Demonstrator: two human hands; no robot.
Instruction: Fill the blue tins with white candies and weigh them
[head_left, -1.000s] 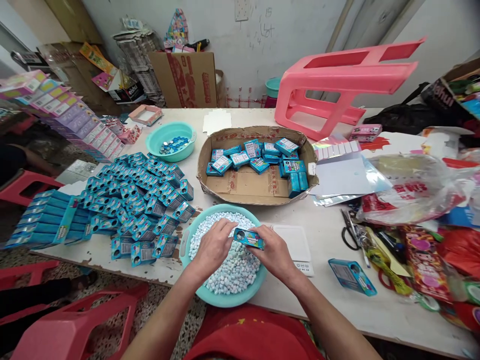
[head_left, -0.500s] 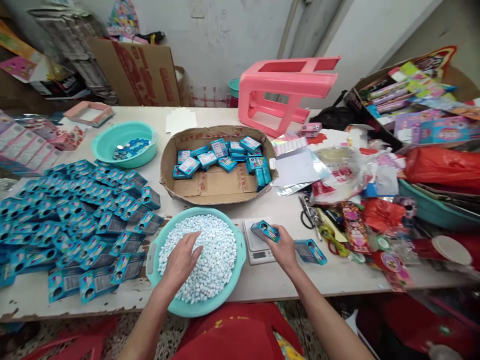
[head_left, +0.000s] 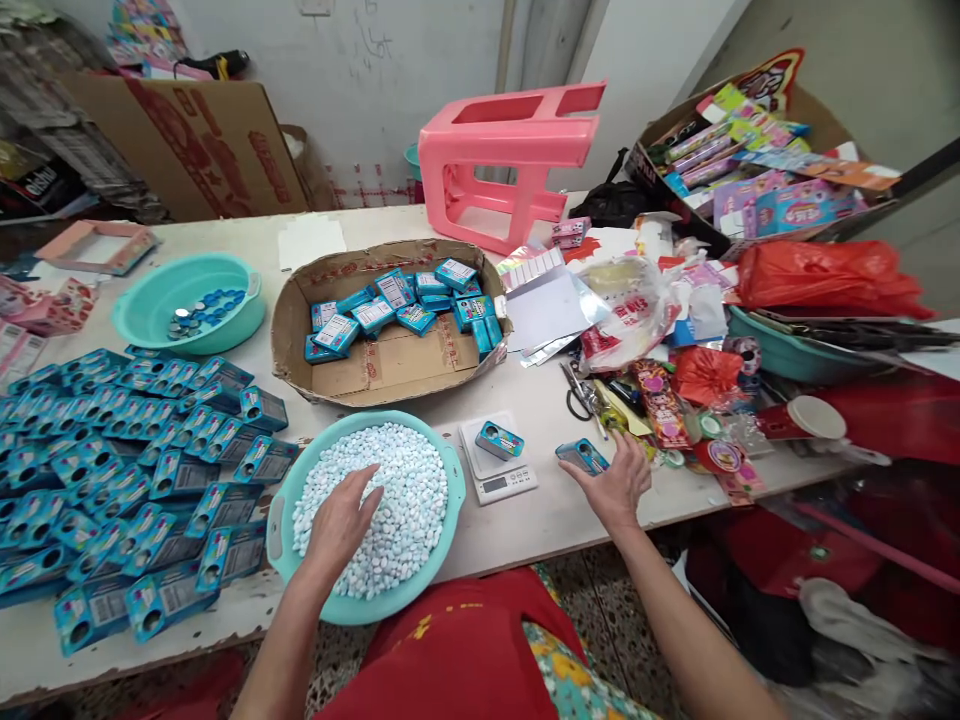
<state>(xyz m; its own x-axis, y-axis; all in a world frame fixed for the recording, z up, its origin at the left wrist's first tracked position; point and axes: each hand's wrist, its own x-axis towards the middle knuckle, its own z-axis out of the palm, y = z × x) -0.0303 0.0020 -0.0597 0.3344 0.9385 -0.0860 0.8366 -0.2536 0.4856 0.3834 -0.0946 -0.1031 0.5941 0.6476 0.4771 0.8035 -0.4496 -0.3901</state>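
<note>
My left hand [head_left: 343, 520] rests over the teal basin [head_left: 457, 480] of small pale blue and white candies [head_left: 409, 500], its fingers loosely apart. Whether its fingertips grip any candies is unclear. To the right, one small blue box [head_left: 500, 440] lies on the plate of a white digital scale [head_left: 487, 487]. My right hand [head_left: 621, 485] is at another blue box [head_left: 583, 456] on the table, thumb along its near side and the other fingers spread past its right end. That hand does not look closed on the box.
Many blue boxes with round holes [head_left: 180, 475] crowd the left side. Behind the candies, a cut-down carton [head_left: 397, 375] holds several blue boxes. Another teal basin [head_left: 247, 320] contains small blue and silver pieces. Scissors [head_left: 576, 395], bags and a pink stool [head_left: 510, 140] sit farther right and back.
My right hand has let go of a blue box, now on the scale, and moved right to the other box. My left hand stays over the candies. The camera view has turned right.
</note>
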